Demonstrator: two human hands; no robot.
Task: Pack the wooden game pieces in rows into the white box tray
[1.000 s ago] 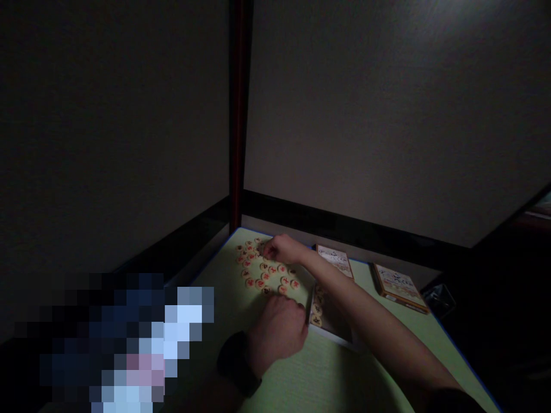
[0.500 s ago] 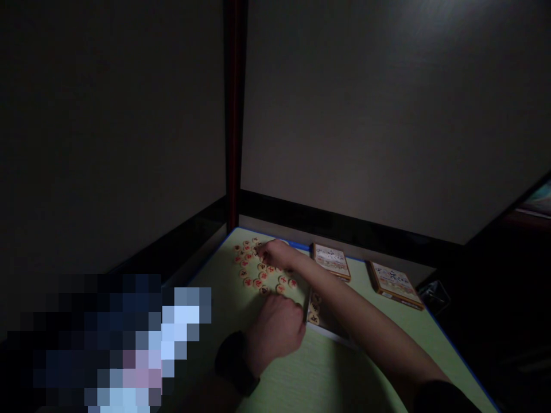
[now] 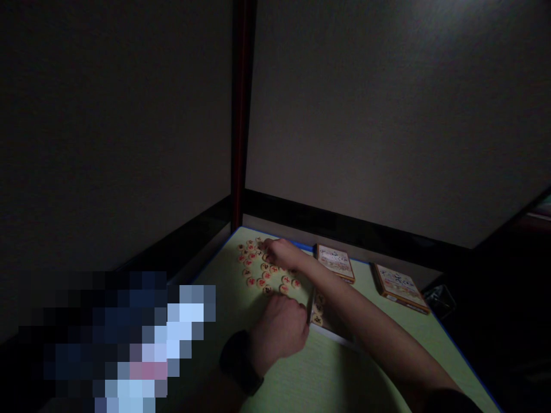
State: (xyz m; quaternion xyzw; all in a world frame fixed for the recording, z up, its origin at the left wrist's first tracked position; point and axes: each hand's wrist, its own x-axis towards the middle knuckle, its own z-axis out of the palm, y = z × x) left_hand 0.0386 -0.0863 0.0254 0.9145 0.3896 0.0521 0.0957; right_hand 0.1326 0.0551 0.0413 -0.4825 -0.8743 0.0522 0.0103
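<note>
Round wooden Chinese chess pieces, with red and dark characters, lie spread on the table's far left part. My right hand reaches across to the back of this group. Its fingers are closed and bent down onto a piece, which they mostly cover. My left hand, with a dark watch at the wrist, is closed at the left wall of an open box. Its fingertips are largely hidden. Several pieces lie inside the box along its left side; my right forearm covers much of the rest.
Two flat printed boxes lie near the back edge of the green table, one behind my right forearm and the other further right. Walls meet behind the table. A clear container stands beyond the right edge.
The view has shifted slightly, so everything sits a little further right. Both hands stay nearly in place, the right one still among the pieces and the left one at the box.
</note>
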